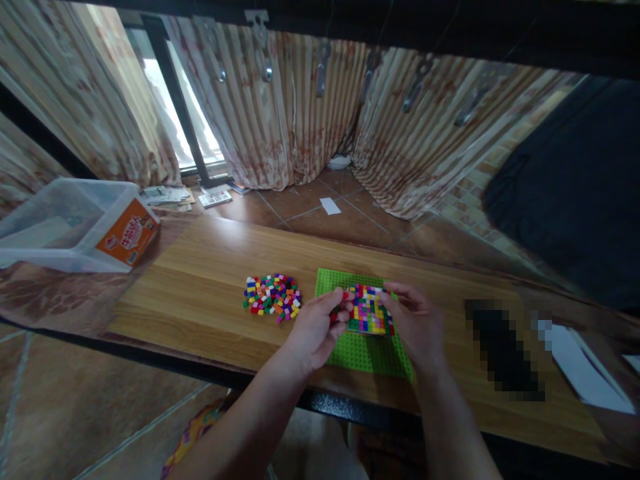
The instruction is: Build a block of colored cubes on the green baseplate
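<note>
A green studded baseplate (350, 353) lies on the wooden table in front of me. Over its middle is a block of small bricks in many colours (369, 310), packed close together. My left hand (320, 323) is closed at the block's left side, with red bricks (345, 297) at its fingertips. At the right side, my right hand (413, 317) has its thumb on the block's upper right and its fingers curled behind the edge. A loose pile of small coloured bricks (273, 297) is spread left of the baseplate.
A clear plastic bin (75, 260) with an orange label stands at the far left. A blurred dark object (505, 350) and white paper (585, 367) lie to the right. Beyond the wooden table (200, 313) are curtains (300, 120); a dark bar with hooks (400, 27) crosses above.
</note>
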Motion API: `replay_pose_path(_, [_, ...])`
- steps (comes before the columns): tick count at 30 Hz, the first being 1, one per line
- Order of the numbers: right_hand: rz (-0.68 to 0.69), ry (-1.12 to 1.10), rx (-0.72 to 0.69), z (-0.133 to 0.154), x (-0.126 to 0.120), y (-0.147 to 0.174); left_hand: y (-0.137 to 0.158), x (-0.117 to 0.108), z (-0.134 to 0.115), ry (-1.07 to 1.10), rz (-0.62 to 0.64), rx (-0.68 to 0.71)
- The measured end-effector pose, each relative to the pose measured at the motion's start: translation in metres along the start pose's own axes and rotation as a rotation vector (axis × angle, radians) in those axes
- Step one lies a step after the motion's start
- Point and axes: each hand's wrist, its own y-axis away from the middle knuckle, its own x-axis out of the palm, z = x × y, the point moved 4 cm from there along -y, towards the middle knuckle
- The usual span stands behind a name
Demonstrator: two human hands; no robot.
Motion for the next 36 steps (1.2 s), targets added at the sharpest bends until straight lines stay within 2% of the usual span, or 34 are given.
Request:
replay_pose_path(2, [-0.002, 0.007, -0.106, 0.017, 0.002, 0.003, 0.000, 0.000, 0.001, -0.020, 0.004, 0.000])
replay_pose_path(4, [0.090, -0.006, -0.171, 0.033, 0.009, 0.008, -0.001, 0.000, 0.002, -0.042, 0.020, 0.000])
replay_pose_path(7, [0.208, 0.012, -0.213, 0.046, 0.020, 0.014, 0.000, 0.002, 0.003, -0.082, 0.067, 0.008])
replay_pose_path(9, [0.240, 0.018, -0.214, 0.049, 0.024, 0.016, 0.001, 0.004, 0.004, -0.114, 0.100, 0.009])
replay_pose_path(16, [0.203, -0.002, -0.207, 0.046, 0.016, 0.015, 0.003, 0.008, 0.006, -0.167, 0.140, -0.009])
replay_pose_path(19, [0.094, -0.001, -0.191, 0.039, -0.002, 0.008, 0.003, 0.006, 0.004, -0.161, 0.098, -0.024])
replay_pose_path(22, [-0.025, 0.043, -0.105, 0.022, -0.023, 0.000, 0.002, 0.003, 0.002, -0.130, 0.051, -0.037])
replay_pose_path(26, [0.069, 0.104, 0.017, -0.001, -0.031, -0.005, 0.001, 0.001, -0.001, -0.092, 0.002, -0.051])
replay_pose_path(36, [0.150, 0.120, 0.046, -0.004, -0.009, -0.004, 0.002, 0.005, -0.001, -0.053, -0.053, -0.070])
